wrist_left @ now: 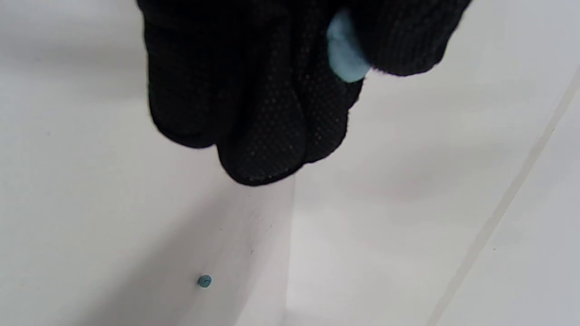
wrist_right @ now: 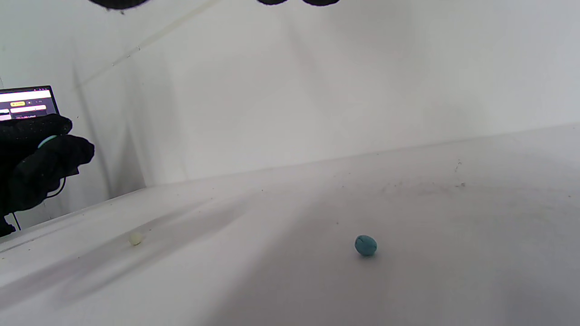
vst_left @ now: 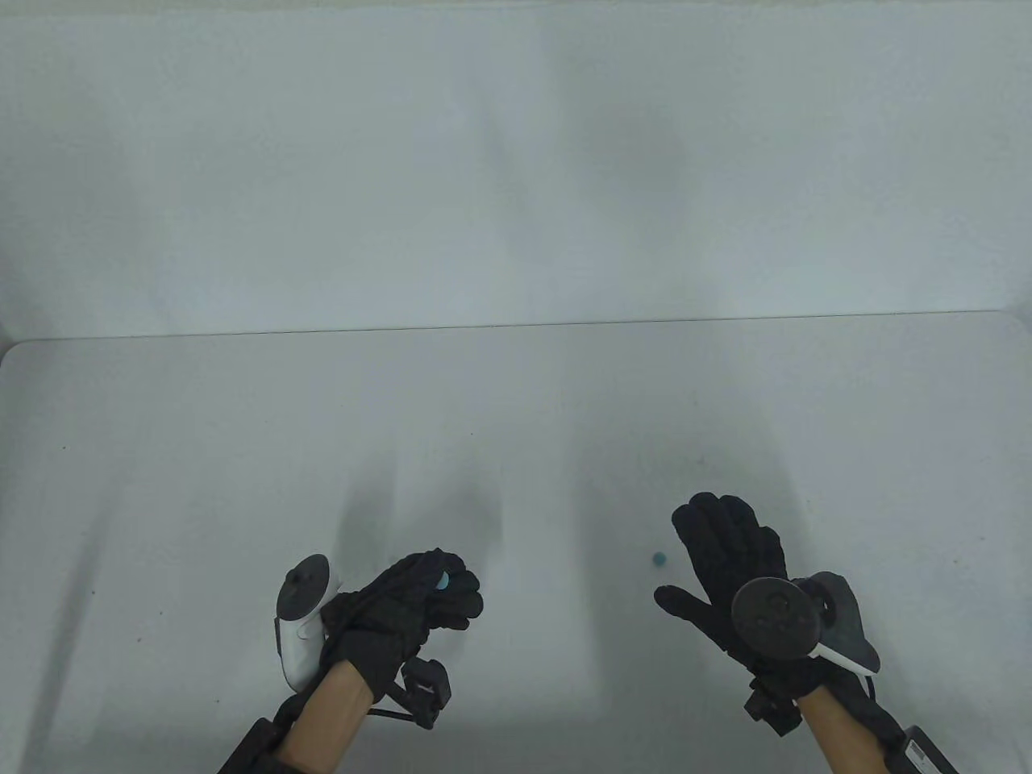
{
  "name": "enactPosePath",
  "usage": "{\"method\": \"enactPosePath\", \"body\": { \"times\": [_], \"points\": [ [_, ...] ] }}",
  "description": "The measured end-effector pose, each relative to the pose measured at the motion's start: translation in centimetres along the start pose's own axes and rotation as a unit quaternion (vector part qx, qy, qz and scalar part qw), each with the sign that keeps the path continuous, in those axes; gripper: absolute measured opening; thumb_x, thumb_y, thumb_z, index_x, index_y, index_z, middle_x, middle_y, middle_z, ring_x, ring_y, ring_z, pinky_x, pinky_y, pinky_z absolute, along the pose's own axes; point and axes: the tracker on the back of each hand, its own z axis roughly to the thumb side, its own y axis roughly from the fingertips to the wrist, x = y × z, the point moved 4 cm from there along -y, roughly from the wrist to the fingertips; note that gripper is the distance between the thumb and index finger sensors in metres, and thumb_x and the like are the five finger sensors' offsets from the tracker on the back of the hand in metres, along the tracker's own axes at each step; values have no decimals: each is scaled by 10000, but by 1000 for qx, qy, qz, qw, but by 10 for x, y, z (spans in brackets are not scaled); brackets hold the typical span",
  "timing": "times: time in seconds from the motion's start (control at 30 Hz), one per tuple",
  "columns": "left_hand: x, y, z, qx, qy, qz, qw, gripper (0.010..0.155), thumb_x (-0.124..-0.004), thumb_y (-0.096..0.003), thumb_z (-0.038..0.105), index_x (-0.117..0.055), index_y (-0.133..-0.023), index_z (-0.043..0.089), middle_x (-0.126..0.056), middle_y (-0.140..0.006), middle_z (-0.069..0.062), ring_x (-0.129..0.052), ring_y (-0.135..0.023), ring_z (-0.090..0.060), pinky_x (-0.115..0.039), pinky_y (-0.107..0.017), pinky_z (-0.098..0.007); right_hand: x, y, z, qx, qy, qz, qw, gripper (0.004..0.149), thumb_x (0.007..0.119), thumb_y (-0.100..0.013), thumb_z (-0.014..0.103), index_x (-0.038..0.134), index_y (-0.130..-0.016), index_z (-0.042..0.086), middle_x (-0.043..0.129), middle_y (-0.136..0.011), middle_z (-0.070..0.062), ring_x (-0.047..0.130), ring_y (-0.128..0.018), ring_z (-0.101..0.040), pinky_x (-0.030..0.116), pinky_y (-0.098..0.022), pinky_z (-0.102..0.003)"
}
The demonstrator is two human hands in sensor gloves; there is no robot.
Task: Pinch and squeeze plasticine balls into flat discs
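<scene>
Your left hand (vst_left: 415, 601), down at 7 o'clock on the table (vst_left: 516, 419), has its fingers curled tight, pinching a pale blue plasticine piece (vst_left: 443, 580). A teal ball (vst_left: 659, 558) sits loose on the table just left of your right hand (vst_left: 726, 564), at 5 o'clock, fingers spread flat, holding nothing.

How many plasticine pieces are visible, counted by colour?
Light blue piece, pinched in the left hand: 1
Teal ball on the table, beside the right hand: 1
Pale yellowish ball on the table, seen only in the right wrist view: 1
Total: 3
</scene>
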Motion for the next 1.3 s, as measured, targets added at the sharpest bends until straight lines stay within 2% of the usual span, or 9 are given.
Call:
{"method": "enactPosePath", "body": {
  "times": [0.2,0.3,0.47,0.6,0.73,0.9,1.0,1.13,1.3],
  "points": [
    [0,0,4,-5,-11,9,1000,426,-702,-544,373,-819,-843,95,-1013,-679,-38,-1124,-523,-180,-945,-458,-322,-1,0,0,-1,1,-2,1000,831,508,-548,660,318,-1164,135,299,-1234,-183,342,-1109,-524,436,-709,-743],
    [-1,0,3,-7,-11,0,1000,568,-666,-556,382,-704,-982,9,-966,-765,-65,-1077,-613,-230,-897,-522,-362,-1,0,0,-1,-1,-6,1000,828,505,-549,659,322,-1163,135,301,-1233,-183,342,-1109,-524,437,-708,-743],
    [-7,-1,-1,-12,49,-44,998,734,-572,-554,534,-635,-1045,-9,-829,-939,-198,-954,-776,-370,-799,-615,-454,-2,0,0,1,-1,-6,1000,824,500,-551,657,323,-1163,135,305,-1233,-183,343,-1108,-523,437,-708,-743],
    [-8,-1,0,0,42,-49,998,669,-681,-538,473,-678,-1012,0,-881,-886,-171,-1017,-706,-311,-856,-565,-412,-1,0,0,3,-1,-4,1000,824,501,-551,657,325,-1163,133,304,-1232,-184,344,-1107,-525,439,-708,-742],
    [-6,0,6,-11,2,-28,1000,492,-765,-525,334,-769,-932,56,-974,-759,-64,-1093,-590,-198,-924,-503,-329,-1,0,-1,3,-1,-3,1000,826,506,-551,657,322,-1163,134,301,-1233,-183,343,-1108,-524,439,-707,-743],
    [-4,2,13,-25,-22,-12,999,620,-775,-513,322,-637,-1022,-6,-994,-701,-9,-1123,-529,-148,-954,-465,-295,-1,0,0,2,-1,-4,1000,827,509,-551,656,319,-1163,133,301,-1232,-183,343,-1108,-523,440,-709,-741],
    [-2,2,12,-26,-21,-5,999,598,-737,-532,315,-631,-1019,-16,-953,-761,-12,-1089,-596,-165,-921,-516,-313,-2,0,0,2,1,-6,1000,826,508,-551,655,319,-1163,132,300,-1232,-185,343,-1107,-523,440,-707,-742],
    [-10,1,5,-11,63,-63,996,795,-624,-545,503,-488,-1090,-60,-759,-969,-226,-927,-787,-361,-787,-620,-443,-2,0,-1,3,-2,-9,1000,826,505,-552,655,320,-1162,130,302,-1231,-185,342,-1107,-524,440,-708,-741],
    [-12,2,9,-4,1,-50,999,571,-737,-534,335,-687,-986,-11,-880,-876,-179,-1041,-683,-299,-895,-537,-392,-3,0,-1,2,-3,-10,1000,826,505,-551,655,320,-1163,132,299,-1232,-185,342,-1108,-522,439,-709,-741]
  ]
}}
